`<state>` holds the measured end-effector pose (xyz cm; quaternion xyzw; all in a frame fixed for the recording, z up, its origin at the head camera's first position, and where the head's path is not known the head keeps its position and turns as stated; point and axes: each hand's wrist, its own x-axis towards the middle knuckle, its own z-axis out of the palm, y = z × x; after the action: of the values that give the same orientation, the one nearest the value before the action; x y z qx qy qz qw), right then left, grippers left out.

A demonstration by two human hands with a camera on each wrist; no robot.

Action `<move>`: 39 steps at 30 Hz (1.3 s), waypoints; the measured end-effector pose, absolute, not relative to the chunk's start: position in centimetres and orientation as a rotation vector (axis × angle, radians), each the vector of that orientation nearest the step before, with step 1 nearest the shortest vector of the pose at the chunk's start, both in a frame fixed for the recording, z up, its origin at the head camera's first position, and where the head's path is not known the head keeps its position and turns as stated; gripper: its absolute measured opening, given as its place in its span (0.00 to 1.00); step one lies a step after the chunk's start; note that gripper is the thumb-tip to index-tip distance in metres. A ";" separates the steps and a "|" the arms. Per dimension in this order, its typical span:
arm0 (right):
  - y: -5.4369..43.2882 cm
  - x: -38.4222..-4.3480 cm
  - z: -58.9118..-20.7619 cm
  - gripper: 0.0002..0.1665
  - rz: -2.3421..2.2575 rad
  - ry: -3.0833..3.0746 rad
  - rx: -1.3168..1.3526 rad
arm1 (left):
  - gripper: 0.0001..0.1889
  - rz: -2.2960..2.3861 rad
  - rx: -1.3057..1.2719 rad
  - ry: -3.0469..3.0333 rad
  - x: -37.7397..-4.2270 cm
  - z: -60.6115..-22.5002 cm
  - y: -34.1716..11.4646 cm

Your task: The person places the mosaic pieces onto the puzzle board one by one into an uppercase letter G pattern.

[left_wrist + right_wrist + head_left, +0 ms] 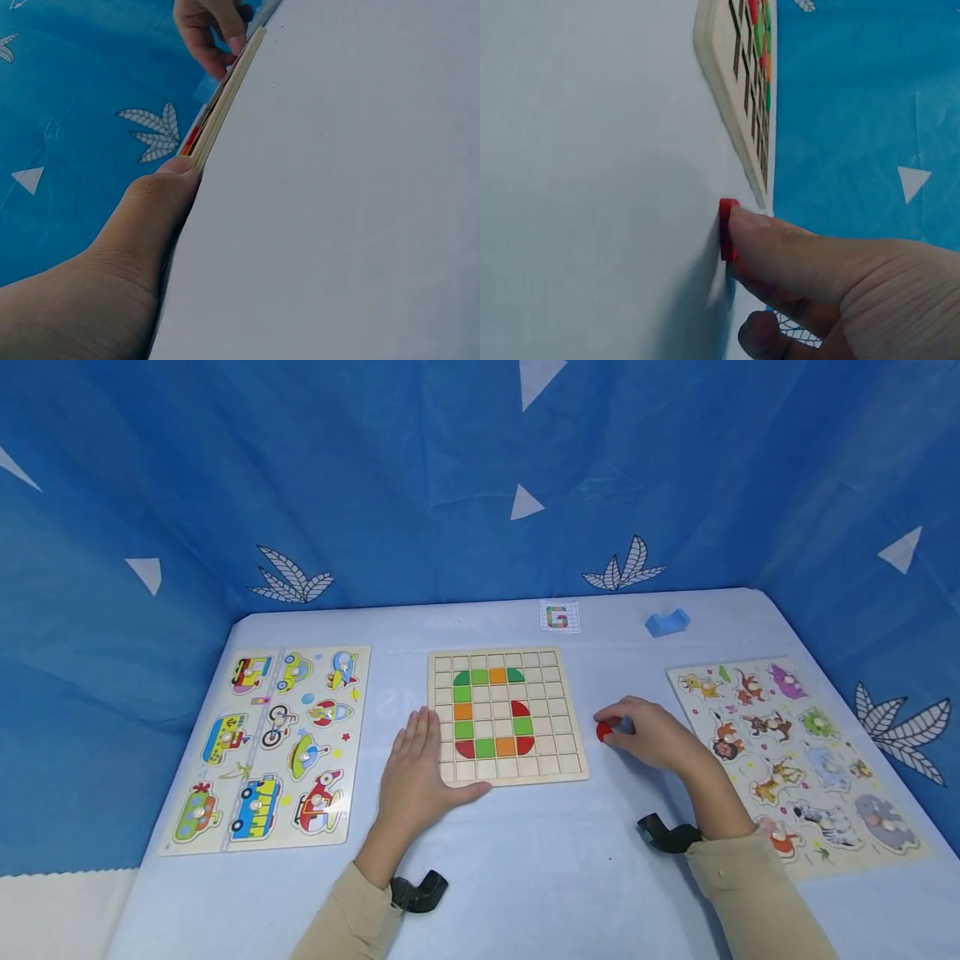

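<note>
A square wooden grid board [480, 710] lies mid-table, with red, green and orange pieces set in some cells in a shape like a G. My left hand [414, 777] rests at the board's lower left corner, fingers straight along the left side and thumb along the near edge. In the left wrist view the thumb [142, 214] touches the board's edge [229, 101]. Right of the board, my right hand [651, 733] pinches a small red piece [603, 732] between thumb and finger. The right wrist view has this red piece [726, 229] on edge, apart from the board.
A vehicle puzzle board [356, 693] lies to the left and an animal puzzle board [750, 777] to the right. Behind the grid are a small pattern card [572, 618] and a blue block [667, 623]. Blue cloth [435, 468] hangs behind the table.
</note>
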<state>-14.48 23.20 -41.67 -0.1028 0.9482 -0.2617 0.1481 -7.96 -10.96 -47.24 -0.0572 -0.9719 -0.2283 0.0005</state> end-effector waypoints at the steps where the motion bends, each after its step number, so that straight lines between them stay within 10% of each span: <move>1: 23.2 -14.5 -41.8 0.16 -0.758 2.734 -0.302 | 0.68 -0.718 -0.178 -3.052 -8.0 -47.3 -11.0; 39: 11.1 -17.5 -43.2 0.05 -1.078 2.647 -0.480 | 0.68 -0.687 -0.169 -3.070 -8.0 -47.2 -10.9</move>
<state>-17.45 11.05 -43.18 -0.1645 0.9066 -0.3692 0.1214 -7.99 -10.93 -47.17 -0.0537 -0.9744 -0.2182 -0.0044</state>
